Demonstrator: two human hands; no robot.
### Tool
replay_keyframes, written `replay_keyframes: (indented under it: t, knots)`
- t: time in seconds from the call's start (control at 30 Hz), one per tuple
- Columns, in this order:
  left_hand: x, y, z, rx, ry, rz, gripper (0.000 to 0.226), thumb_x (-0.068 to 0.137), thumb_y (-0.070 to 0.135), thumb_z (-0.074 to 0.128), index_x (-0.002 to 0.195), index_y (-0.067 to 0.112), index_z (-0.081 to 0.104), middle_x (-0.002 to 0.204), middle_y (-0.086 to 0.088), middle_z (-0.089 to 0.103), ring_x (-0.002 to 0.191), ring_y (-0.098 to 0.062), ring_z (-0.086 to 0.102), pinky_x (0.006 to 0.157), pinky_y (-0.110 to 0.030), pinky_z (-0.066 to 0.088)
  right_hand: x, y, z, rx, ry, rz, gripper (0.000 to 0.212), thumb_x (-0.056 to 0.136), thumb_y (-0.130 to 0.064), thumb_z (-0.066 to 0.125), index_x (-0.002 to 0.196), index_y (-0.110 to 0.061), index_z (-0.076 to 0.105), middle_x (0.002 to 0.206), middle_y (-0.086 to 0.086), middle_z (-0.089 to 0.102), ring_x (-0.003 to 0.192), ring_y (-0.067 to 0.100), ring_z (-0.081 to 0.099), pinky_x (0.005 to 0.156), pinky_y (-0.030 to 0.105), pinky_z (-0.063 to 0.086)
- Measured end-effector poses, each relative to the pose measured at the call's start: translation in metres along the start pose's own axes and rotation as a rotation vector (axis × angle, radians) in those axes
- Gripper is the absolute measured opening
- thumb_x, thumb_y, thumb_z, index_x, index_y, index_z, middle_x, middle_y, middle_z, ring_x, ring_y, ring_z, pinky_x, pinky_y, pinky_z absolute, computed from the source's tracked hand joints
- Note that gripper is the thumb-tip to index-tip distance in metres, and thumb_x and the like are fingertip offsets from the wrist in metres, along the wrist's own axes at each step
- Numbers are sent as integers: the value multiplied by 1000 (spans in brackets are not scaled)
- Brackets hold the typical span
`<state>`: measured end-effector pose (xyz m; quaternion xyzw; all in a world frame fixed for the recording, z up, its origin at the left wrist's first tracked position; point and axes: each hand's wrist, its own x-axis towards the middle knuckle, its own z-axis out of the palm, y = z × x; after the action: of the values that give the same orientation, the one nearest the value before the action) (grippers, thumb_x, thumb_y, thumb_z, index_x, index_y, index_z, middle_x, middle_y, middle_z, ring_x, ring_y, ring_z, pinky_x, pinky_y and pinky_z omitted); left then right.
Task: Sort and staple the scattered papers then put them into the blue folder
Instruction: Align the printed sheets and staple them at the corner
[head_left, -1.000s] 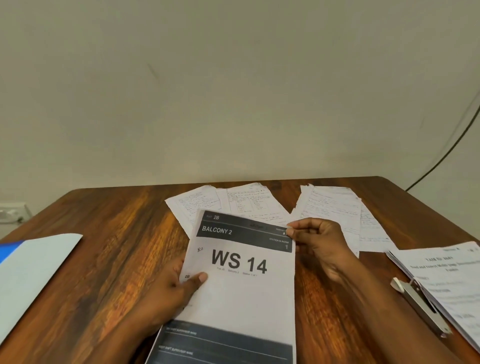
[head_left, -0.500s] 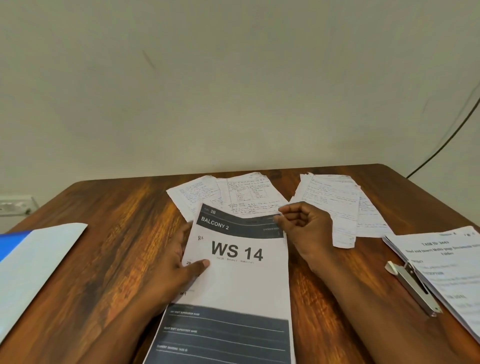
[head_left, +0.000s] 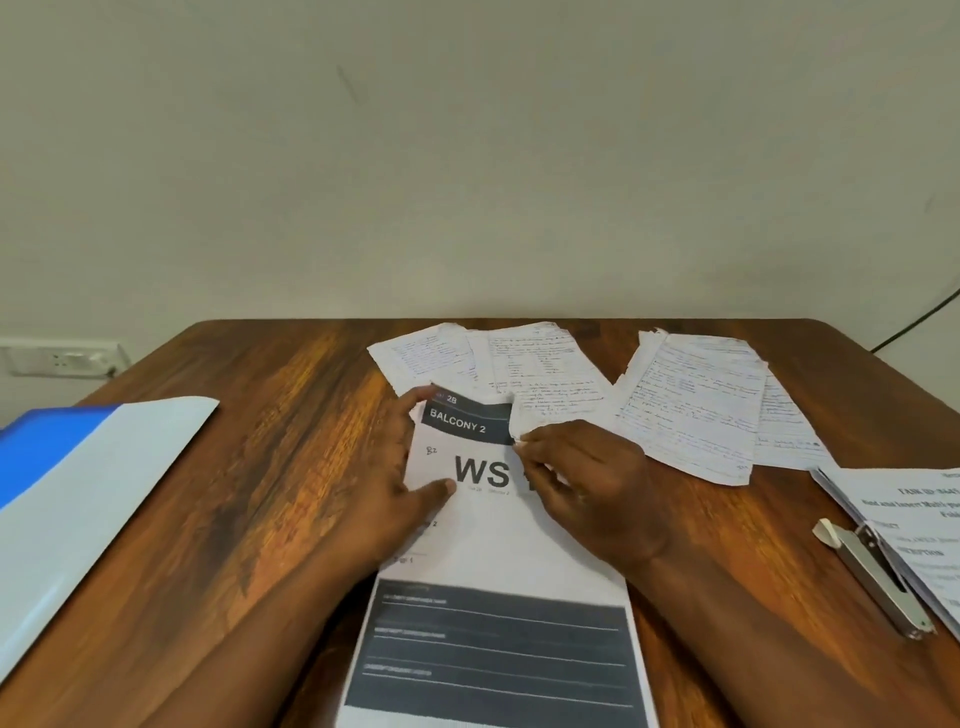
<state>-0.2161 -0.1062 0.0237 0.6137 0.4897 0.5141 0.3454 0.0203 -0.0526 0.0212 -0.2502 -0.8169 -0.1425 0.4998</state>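
A printed sheet marked "BALCONY 2 / WS 14" lies on the wooden table in front of me. My left hand holds its left edge, thumb on top. My right hand pinches its top right corner, which is folded over and covers part of the print. Handwritten papers lie scattered beyond it, with another pile to the right. The blue folder lies open at the left edge. A metal stapler rests at the right.
A printed task sheet stack lies under the stapler at the right edge. A wall socket sits on the wall at left, and a black cable runs down the wall at right.
The printed sheet came down from a raised hold onto the table. My right hand slid left and down along its top edge, folding the top right corner over.
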Motion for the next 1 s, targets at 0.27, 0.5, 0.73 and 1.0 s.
replay_keyframes:
  t: [0.27, 0.5, 0.73, 1.0]
  knots:
    - [-3, -6, 8, 459, 177, 49, 42, 84, 15, 87, 113, 39, 69, 138, 8, 51, 116, 3, 47, 81, 5, 40, -1, -8, 5, -21, -9, -29, 11, 89, -14, 82, 95, -5, 82, 98, 8, 79, 88, 21, 75, 75, 34, 62]
    - [-3, 4, 16, 729, 301, 153, 36, 82, 37, 87, 116, 35, 73, 139, 9, 60, 131, -12, 51, 107, -45, 49, 2, -10, 5, -73, 13, -83, 15, 92, -15, 76, 93, 0, 81, 95, 14, 79, 83, 26, 76, 73, 37, 64]
    - [-6, 1, 40, -282, -56, -127, 15, 98, 12, 70, 109, 10, 79, 105, -20, 79, 104, -44, 74, 98, -58, 57, 3, -8, 11, -15, -27, -136, 13, 96, -14, 74, 90, -4, 81, 93, 10, 78, 80, 24, 72, 66, 39, 60]
    - [-3, 4, 34, -490, 12, -208, 29, 77, 14, 79, 104, 6, 75, 97, -16, 81, 89, -22, 79, 82, -31, 60, 2, -3, 6, 226, -146, 29, 17, 83, -15, 82, 99, -9, 82, 105, 0, 79, 94, 12, 73, 81, 30, 60]
